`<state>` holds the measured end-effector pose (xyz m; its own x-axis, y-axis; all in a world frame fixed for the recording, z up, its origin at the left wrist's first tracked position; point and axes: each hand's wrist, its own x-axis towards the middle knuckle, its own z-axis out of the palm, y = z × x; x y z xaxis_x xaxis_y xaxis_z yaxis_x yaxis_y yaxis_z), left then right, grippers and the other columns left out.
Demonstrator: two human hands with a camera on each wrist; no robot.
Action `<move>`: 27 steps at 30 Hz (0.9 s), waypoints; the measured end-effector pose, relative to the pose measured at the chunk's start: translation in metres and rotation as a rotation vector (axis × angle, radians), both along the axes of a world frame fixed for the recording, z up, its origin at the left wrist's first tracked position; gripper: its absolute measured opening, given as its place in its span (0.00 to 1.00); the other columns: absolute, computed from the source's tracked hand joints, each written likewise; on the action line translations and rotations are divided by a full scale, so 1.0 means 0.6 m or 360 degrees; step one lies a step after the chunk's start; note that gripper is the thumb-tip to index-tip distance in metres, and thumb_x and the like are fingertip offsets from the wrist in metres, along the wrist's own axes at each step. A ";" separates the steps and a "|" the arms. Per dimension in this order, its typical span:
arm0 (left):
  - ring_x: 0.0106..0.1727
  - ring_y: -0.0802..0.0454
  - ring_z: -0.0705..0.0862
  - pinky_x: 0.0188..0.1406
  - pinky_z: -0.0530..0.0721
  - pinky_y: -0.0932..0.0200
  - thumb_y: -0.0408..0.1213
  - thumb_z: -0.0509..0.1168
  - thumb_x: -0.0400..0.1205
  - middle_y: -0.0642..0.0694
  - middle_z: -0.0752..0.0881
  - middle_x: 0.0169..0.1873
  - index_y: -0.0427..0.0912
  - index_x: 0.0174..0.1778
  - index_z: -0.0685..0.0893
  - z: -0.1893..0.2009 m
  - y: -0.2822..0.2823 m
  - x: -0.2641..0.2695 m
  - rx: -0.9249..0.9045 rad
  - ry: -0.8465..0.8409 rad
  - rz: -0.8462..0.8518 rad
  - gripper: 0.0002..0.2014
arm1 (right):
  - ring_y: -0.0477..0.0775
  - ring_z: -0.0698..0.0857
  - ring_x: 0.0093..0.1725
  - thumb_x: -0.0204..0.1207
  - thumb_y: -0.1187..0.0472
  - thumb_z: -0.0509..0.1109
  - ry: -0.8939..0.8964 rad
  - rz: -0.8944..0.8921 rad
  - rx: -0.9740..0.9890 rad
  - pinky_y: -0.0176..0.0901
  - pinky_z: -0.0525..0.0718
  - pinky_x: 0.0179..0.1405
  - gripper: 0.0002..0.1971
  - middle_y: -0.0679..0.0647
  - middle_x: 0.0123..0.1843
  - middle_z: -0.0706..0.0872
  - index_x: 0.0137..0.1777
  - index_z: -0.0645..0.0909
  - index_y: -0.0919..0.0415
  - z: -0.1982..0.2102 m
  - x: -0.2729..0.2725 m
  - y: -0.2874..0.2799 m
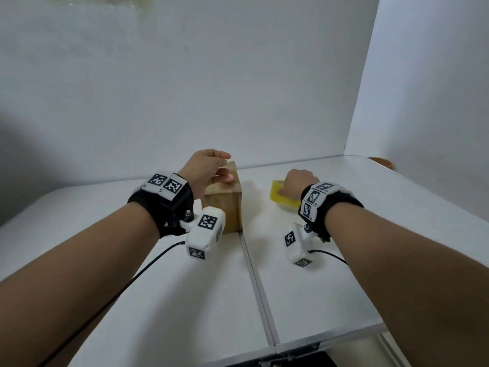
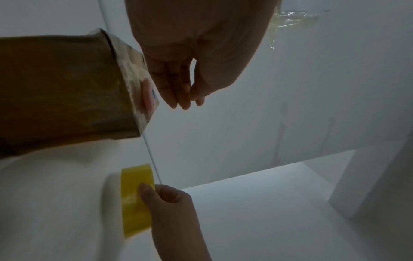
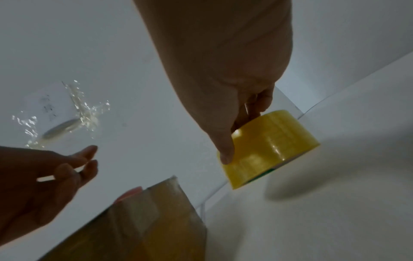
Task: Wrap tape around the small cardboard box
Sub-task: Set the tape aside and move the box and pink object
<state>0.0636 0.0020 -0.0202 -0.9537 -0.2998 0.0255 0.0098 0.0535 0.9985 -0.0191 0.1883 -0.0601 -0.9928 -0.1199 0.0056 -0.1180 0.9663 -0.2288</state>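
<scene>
On table (image 1: 164, 274): box (image 1: 225, 205) upright; left hand (image 1: 205, 170) loose above; right hand (image 1: 296, 182) grips tape roll (image 1: 277, 193).

One cardboard box (image 1: 224, 205) is being seen on one white table (image 1: 344, 274). One roll of yellow tape (image 1: 281, 195) is being counted too. Two hands are being shown, one left hand (image 1: 205, 169) and one right hand (image 1: 299, 181). Two wrist bands are being worn, and two black cables are being seen.
</scene>
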 end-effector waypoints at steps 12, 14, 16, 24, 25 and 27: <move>0.39 0.51 0.81 0.44 0.87 0.61 0.24 0.58 0.83 0.46 0.81 0.43 0.41 0.45 0.83 0.002 -0.042 -0.092 0.0054 0.0002 0.0084 0.11 | 0.62 0.86 0.43 0.79 0.59 0.63 0.0009 0.0167 0.0081 0.43 0.76 0.39 0.09 0.62 0.52 0.88 0.41 0.75 0.64 -0.037 -0.144 -0.054; 0.39 0.52 0.82 0.46 0.87 0.61 0.24 0.58 0.84 0.46 0.81 0.44 0.41 0.45 0.83 0.000 -0.046 -0.096 0.0055 0.0008 0.0080 0.11 | 0.64 0.85 0.48 0.80 0.61 0.62 -0.0021 0.0165 0.0076 0.44 0.77 0.43 0.07 0.64 0.58 0.88 0.46 0.79 0.65 -0.041 -0.152 -0.056; 0.39 0.52 0.81 0.46 0.87 0.61 0.24 0.58 0.84 0.46 0.81 0.44 0.41 0.45 0.83 -0.001 -0.053 -0.095 0.0048 0.0024 0.0077 0.11 | 0.66 0.86 0.58 0.82 0.64 0.61 -0.0049 0.0172 0.0082 0.46 0.79 0.48 0.09 0.66 0.61 0.86 0.48 0.81 0.68 -0.047 -0.162 -0.059; 0.38 0.53 0.82 0.43 0.88 0.64 0.24 0.57 0.83 0.47 0.80 0.42 0.41 0.48 0.82 0.005 -0.065 -0.083 -0.0178 0.0053 0.0117 0.11 | 0.64 0.85 0.58 0.81 0.63 0.60 -0.0014 0.0177 0.0061 0.47 0.81 0.51 0.12 0.65 0.65 0.85 0.51 0.82 0.69 -0.038 -0.146 -0.066; 0.38 0.53 0.82 0.44 0.88 0.63 0.24 0.57 0.83 0.47 0.81 0.43 0.41 0.47 0.82 0.005 -0.066 -0.079 -0.0242 0.0047 0.0115 0.11 | 0.65 0.85 0.57 0.80 0.63 0.60 0.0028 0.0184 -0.0003 0.46 0.80 0.50 0.14 0.65 0.66 0.83 0.56 0.83 0.69 -0.033 -0.142 -0.068; 0.38 0.53 0.82 0.47 0.87 0.61 0.24 0.56 0.83 0.47 0.81 0.43 0.43 0.45 0.82 0.004 -0.067 -0.070 -0.0381 0.0048 0.0115 0.12 | 0.66 0.83 0.58 0.79 0.63 0.60 0.0135 0.0242 -0.0135 0.48 0.80 0.53 0.17 0.64 0.68 0.80 0.63 0.82 0.65 -0.020 -0.127 -0.075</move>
